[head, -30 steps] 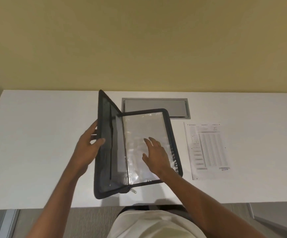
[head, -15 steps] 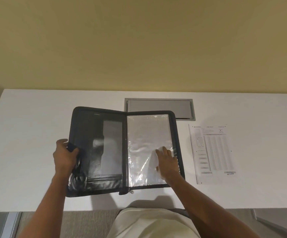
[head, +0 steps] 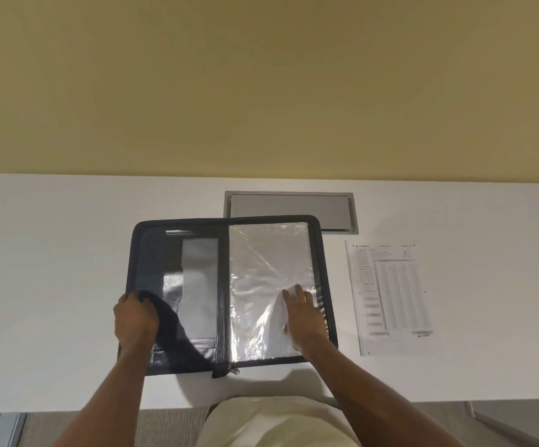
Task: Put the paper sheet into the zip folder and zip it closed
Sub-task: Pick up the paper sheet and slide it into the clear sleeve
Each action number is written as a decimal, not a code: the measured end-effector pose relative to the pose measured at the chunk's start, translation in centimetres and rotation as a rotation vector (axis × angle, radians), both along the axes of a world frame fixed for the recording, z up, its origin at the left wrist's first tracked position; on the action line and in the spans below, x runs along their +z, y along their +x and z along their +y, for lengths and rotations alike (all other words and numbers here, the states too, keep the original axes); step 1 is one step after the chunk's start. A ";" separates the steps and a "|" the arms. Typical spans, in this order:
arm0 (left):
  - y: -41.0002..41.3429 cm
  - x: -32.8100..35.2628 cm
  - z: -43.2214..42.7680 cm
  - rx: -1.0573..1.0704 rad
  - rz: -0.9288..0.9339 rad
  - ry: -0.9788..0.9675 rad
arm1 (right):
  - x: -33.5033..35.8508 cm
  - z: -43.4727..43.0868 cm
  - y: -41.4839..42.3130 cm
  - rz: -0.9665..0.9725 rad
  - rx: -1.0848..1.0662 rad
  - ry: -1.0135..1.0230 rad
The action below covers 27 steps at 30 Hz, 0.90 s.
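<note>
A black zip folder (head: 145, 253) lies open and flat on the white table (head: 52, 269). Its left inner cover has dark pockets; its right half holds clear plastic sleeves (head: 261, 259). My left hand (head: 134, 317) grips the folder's lower left edge, fingers curled over it. My right hand (head: 303, 314) rests flat on the plastic sleeves at the lower right, fingers straight. The printed paper sheet (head: 390, 295) lies flat on the table just right of the folder, untouched. The zipper pull (head: 234, 371) hangs at the bottom of the spine.
A grey cable hatch (head: 294, 208) is set into the table behind the folder. A yellow wall rises beyond the table's far edge. The table's near edge runs just below the folder, with my lap under it.
The folder's left cover went from standing upright to lying flat on the table. My left hand followed it down and left. My right hand slid toward the lower right of the sleeves.
</note>
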<state>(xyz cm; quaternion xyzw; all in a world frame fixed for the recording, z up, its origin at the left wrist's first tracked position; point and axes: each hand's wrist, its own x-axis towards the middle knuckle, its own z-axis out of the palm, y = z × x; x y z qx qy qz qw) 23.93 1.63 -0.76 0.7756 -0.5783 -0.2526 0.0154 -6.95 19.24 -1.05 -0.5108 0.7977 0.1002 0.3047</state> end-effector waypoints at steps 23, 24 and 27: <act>-27.3 0.0 8.7 -0.318 0.178 -0.089 | 3.7 3.6 -16.2 0.058 -0.109 -0.206; -28.9 0.0 9.7 -0.340 0.191 -0.076 | 3.7 4.2 -17.5 0.064 -0.133 -0.205; -33.0 -0.1 12.6 -0.394 0.248 -0.024 | 3.5 5.8 -21.2 0.069 -0.196 -0.190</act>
